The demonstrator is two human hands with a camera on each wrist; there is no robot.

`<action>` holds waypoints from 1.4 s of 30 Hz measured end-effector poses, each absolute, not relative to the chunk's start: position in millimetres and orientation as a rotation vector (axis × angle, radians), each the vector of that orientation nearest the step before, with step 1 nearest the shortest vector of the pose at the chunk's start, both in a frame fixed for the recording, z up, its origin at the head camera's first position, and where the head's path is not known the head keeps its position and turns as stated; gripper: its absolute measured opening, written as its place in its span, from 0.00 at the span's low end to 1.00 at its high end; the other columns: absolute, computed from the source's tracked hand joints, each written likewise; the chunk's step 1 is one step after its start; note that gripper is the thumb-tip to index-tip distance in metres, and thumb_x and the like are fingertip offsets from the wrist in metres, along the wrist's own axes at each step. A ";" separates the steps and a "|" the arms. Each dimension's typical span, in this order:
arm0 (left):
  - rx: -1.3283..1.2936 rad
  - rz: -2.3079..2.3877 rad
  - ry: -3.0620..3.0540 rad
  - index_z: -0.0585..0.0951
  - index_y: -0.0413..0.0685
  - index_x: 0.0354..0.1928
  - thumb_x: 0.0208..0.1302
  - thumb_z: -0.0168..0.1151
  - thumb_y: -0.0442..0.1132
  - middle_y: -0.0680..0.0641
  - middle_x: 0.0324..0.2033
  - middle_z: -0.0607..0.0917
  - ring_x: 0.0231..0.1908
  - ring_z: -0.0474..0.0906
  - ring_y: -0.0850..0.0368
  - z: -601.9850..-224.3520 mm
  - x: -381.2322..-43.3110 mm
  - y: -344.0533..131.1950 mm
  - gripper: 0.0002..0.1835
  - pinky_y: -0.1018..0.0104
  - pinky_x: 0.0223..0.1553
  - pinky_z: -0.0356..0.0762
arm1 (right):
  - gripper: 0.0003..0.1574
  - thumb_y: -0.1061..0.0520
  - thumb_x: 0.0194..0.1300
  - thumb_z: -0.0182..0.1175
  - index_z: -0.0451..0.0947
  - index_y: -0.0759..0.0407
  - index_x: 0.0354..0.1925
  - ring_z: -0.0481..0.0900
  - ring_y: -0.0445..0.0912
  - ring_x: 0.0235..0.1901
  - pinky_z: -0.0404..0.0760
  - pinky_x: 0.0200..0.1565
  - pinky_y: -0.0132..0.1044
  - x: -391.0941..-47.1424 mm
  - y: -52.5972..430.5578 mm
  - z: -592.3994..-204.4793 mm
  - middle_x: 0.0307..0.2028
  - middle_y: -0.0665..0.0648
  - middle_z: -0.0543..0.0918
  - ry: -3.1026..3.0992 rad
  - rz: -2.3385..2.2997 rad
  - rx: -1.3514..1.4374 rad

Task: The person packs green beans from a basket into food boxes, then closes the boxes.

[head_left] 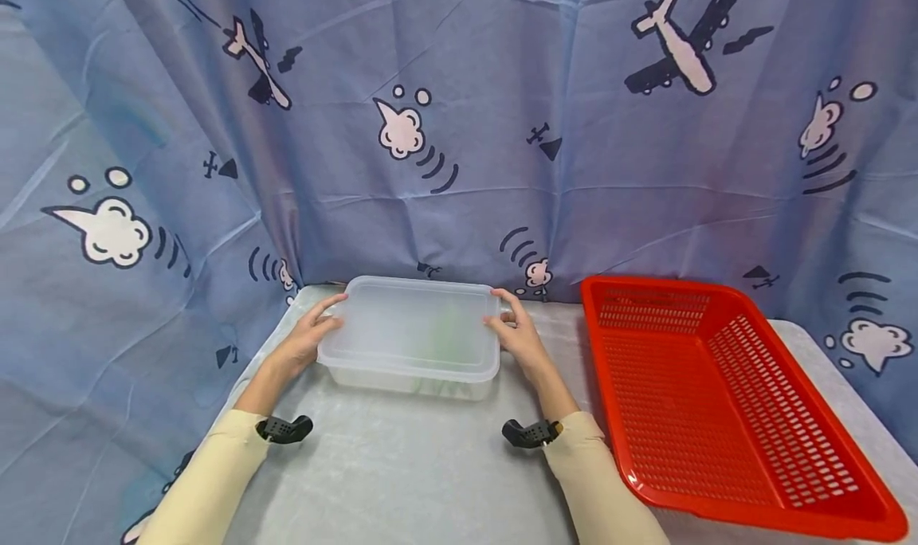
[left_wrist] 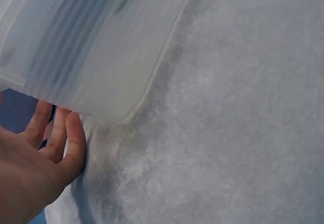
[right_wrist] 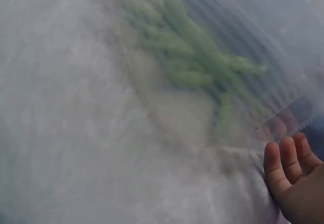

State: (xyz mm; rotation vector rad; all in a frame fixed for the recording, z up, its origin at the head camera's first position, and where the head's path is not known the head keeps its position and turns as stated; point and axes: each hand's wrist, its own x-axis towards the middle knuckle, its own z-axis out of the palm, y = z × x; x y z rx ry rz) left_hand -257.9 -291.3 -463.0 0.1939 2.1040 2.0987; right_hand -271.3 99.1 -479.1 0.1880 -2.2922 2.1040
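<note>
A translucent plastic food container (head_left: 445, 387) with a frosted lid (head_left: 387, 330) rests near the far edge of the table. My left hand (head_left: 303, 343) grips its left end, thumb on the lid's edge; the other fingertips touch the end wall in the left wrist view. At the opposite end my right hand (head_left: 521, 340) holds the container in the same way, thumb on the lid. Long green vegetables (right_wrist: 187, 57), perhaps peppers or bean pods, show through the wall in the blurred right wrist view. The lid covers the container; whether it is fastened all round I cannot tell.
To the right stands a large red plastic basket (head_left: 602, 370) with slotted walls, beside my right forearm. A pale cloth covers the table (head_left: 402, 473). Behind and to the left hangs a blue curtain (head_left: 473, 115) printed with planes, close to the container's far side.
</note>
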 end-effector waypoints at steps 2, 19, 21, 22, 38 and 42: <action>0.188 2.094 2.098 0.59 0.46 0.78 0.77 0.49 0.31 0.43 0.48 0.77 0.47 0.78 0.53 -463.0 -257.4 -291.5 0.30 0.57 0.46 0.79 | 0.35 0.59 0.68 0.60 0.66 0.46 0.72 0.78 0.52 0.39 0.83 0.32 0.40 -270.8 98.6 -479.1 0.43 0.66 0.76 -2.310 2.088 0.177; 0.227 1.902 2.131 0.57 0.55 0.79 0.77 0.57 0.39 0.29 0.72 0.54 0.65 0.62 0.39 -457.0 -237.3 -301.4 0.33 0.54 0.48 0.76 | 0.48 0.58 0.72 0.64 0.53 0.43 0.80 0.78 0.57 0.50 0.82 0.42 0.43 -255.4 107.1 -472.8 0.57 0.70 0.72 -2.402 2.160 0.301; 0.238 1.862 2.154 0.56 0.55 0.79 0.77 0.58 0.40 0.30 0.74 0.47 0.71 0.52 0.36 -455.0 -232.5 -303.0 0.35 0.54 0.48 0.73 | 0.52 0.59 0.70 0.66 0.50 0.43 0.81 0.77 0.60 0.54 0.80 0.45 0.45 -250.4 108.1 -472.2 0.61 0.71 0.69 -2.409 2.191 0.365; 0.241 1.839 2.168 0.55 0.55 0.80 0.77 0.58 0.40 0.30 0.75 0.44 0.72 0.46 0.35 -454.0 -230.3 -303.7 0.35 0.54 0.49 0.72 | 0.54 0.59 0.68 0.67 0.49 0.43 0.81 0.75 0.61 0.56 0.79 0.47 0.46 -247.9 108.5 -471.9 0.63 0.71 0.68 -2.419 2.197 0.391; 0.261 1.663 2.211 0.50 0.63 0.81 0.73 0.63 0.41 0.30 0.75 0.40 0.74 0.36 0.32 -444.7 -264.1 -307.8 0.43 0.24 0.62 0.47 | 0.54 0.59 0.69 0.66 0.46 0.45 0.81 0.73 0.61 0.56 0.76 0.50 0.46 -267.0 108.4 -478.3 0.64 0.72 0.65 -2.425 2.166 0.463; 0.264 1.702 2.201 0.49 0.61 0.81 0.72 0.64 0.39 0.30 0.75 0.39 0.74 0.36 0.32 -447.1 -274.3 -304.3 0.45 0.25 0.62 0.48 | 0.53 0.60 0.71 0.64 0.45 0.50 0.81 0.73 0.62 0.55 0.77 0.48 0.47 -271.6 108.5 -481.1 0.64 0.74 0.65 -2.417 2.176 0.456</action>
